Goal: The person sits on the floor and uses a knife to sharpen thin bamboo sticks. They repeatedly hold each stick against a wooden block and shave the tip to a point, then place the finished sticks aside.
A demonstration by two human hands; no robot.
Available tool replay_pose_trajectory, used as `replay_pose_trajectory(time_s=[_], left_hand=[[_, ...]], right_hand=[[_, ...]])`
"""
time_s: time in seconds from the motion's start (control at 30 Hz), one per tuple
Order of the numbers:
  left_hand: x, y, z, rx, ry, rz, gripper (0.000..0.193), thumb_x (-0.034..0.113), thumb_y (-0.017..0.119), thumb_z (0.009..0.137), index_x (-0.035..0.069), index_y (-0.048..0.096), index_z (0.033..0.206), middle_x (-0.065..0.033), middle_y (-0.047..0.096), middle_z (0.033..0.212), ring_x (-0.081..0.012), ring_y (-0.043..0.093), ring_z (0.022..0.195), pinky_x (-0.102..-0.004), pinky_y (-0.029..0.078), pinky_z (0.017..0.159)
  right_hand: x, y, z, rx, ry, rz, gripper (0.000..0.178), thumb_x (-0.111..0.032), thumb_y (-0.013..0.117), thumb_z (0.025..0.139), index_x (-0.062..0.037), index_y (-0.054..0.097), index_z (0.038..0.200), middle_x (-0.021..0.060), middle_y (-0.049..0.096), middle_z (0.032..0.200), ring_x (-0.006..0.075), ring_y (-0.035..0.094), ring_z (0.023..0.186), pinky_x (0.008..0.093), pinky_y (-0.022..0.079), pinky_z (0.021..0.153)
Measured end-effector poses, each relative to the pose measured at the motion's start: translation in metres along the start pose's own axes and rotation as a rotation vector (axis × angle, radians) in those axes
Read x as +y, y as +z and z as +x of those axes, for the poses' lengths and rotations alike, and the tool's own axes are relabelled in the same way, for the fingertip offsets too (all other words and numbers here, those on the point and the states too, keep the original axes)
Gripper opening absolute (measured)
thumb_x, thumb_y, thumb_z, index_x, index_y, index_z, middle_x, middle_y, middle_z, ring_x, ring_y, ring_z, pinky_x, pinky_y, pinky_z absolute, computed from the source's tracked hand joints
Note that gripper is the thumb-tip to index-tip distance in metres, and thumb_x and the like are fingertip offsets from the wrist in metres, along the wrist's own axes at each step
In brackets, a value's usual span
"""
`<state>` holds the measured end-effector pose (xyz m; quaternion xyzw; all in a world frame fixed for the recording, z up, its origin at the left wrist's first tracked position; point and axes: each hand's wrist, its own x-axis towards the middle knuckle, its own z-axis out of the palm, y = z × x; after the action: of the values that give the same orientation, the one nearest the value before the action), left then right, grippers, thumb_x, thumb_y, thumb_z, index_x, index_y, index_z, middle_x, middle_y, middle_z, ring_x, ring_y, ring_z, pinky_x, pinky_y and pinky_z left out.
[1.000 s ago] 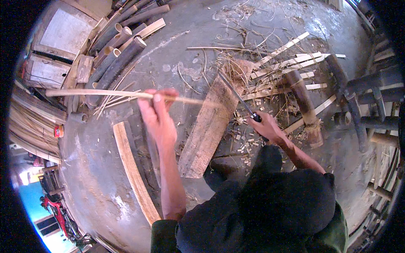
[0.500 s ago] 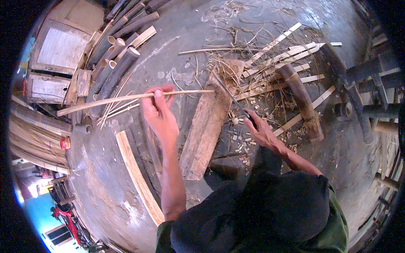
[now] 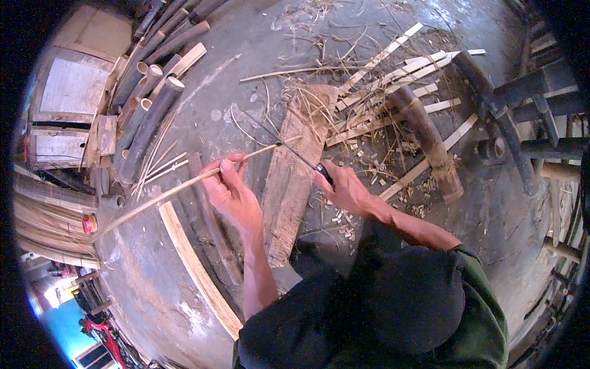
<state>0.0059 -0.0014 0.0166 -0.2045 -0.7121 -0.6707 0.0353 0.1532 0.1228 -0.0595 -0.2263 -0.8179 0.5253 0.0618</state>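
Between the thumb and fingers of my left hand [image 3: 230, 187] is a long thin bamboo strip [image 3: 153, 200], slanting from lower left up to its tip over the wooden block. My right hand [image 3: 344, 187] is wrapped around the dark handle of a knife [image 3: 300, 157]. Its long narrow blade points up and left and crosses the strip near the tip; whether they touch I cannot tell. Under both lies a thick, worn wooden block [image 3: 292, 190] on the floor, with curled shavings on its far end.
Split bamboo strips [image 3: 393, 77] and small offcuts [image 3: 387, 175] litter the floor right of the block, beside a bamboo pole piece [image 3: 430, 144]. Bamboo tubes [image 3: 157, 114] lie at the far left. A wide split bamboo slat [image 3: 196, 264] lies left of my left forearm.
My right hand has moved left, bringing the knife blade across the strip. The strip has tilted, its left end now lower. The view has shifted slightly.
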Motion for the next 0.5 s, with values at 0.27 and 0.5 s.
replay_pose_trajectory(time_s=[0.27, 0.5], left_hand=[[0.008, 0.003, -0.006, 0.004, -0.016, 0.045, 0.016, 0.014, 0.044, 0.102, -0.001, 0.044, 0.104, -0.0141, 0.059, 0.099, -0.0211, 0.062, 0.096, -0.0389, 0.058, 0.083], [-0.003, 0.005, -0.004, 0.023, -0.043, -0.014, 0.016, 0.014, 0.044, 0.102, -0.002, 0.042, 0.106, -0.0150, 0.059, 0.100, -0.0225, 0.062, 0.096, -0.0386, 0.058, 0.084]], right_hand=[[0.061, 0.018, 0.007, 0.188, 0.059, -0.066, 0.037, -0.033, 0.054, 0.095, 0.0018, 0.050, 0.086, 0.0276, 0.059, 0.065, 0.0485, 0.060, 0.066, 0.0540, 0.046, 0.057], [0.017, 0.002, 0.002, 0.079, 0.029, -0.018, 0.036, -0.033, 0.054, 0.097, 0.0008, 0.049, 0.089, 0.0237, 0.051, 0.060, 0.0396, 0.051, 0.053, 0.0467, 0.041, 0.054]])
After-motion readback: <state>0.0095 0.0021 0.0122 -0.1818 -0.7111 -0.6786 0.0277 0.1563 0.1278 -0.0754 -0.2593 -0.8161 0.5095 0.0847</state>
